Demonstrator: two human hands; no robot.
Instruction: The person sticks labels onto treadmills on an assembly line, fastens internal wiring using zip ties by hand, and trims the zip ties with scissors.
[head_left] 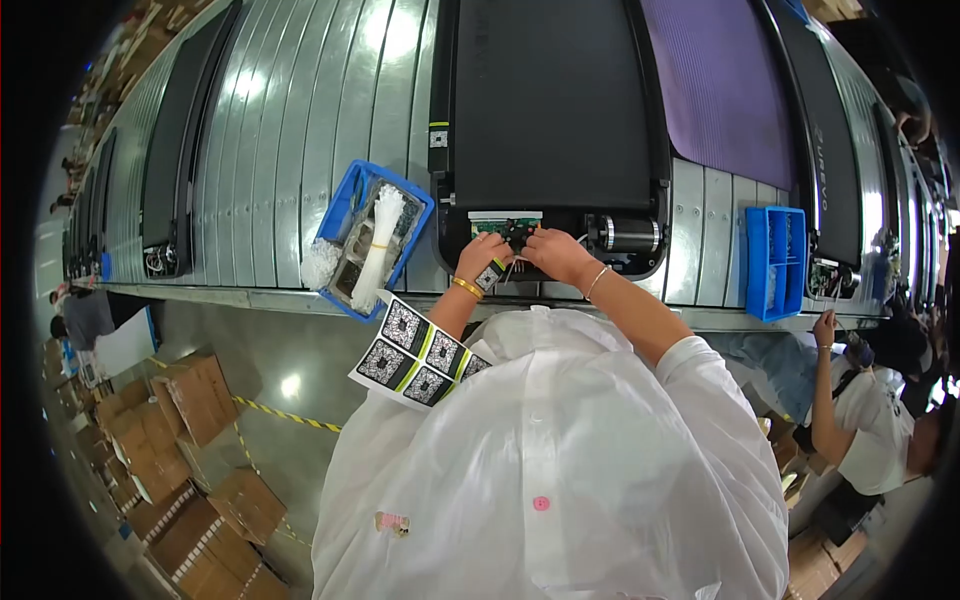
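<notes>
A treadmill lies in front of me, its motor bay toward my body. In the bay sit a green circuit board, a cylindrical motor and a dark bundle of wires. My left hand is closed at the bundle's left side, below the board. My right hand pinches at the bundle's right side; what lies between the fingertips is too small to tell. A black label sticks to my left hand near the wrist. A sheet of QR-code stickers rests across my left forearm.
A blue bin holding white cable ties stands at left on the roller conveyor. Another blue bin is at right. A purple mat and more treadmills lie beyond. A co-worker works at right; cardboard boxes stand below left.
</notes>
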